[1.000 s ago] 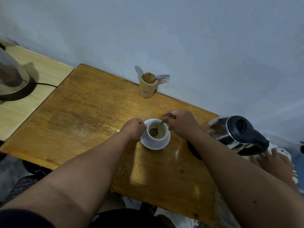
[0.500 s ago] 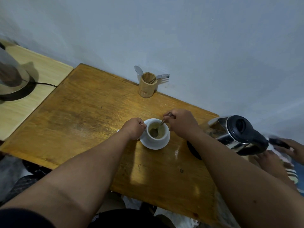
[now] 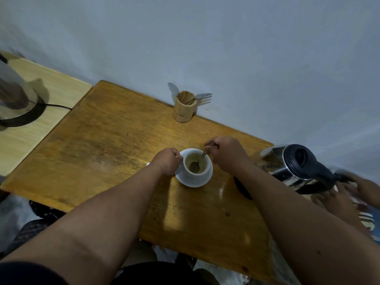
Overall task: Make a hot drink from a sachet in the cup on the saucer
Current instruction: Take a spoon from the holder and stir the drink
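Stirring step: cup (image 3: 197,163) on saucer (image 3: 193,180), mid-table (image 3: 98,153), holding pale drink; left hand (image 3: 167,161) clasped at its handle side, right hand (image 3: 225,153) pinching spoon (image 3: 200,160) dipped in; next, likely lift spoon clear without dripping.

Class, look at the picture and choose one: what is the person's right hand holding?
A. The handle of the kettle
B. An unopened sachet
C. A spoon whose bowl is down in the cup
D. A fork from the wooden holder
C: the right hand grips the handle of a spoon that slants down into the white cup, while the left hand steadies the cup at its side.
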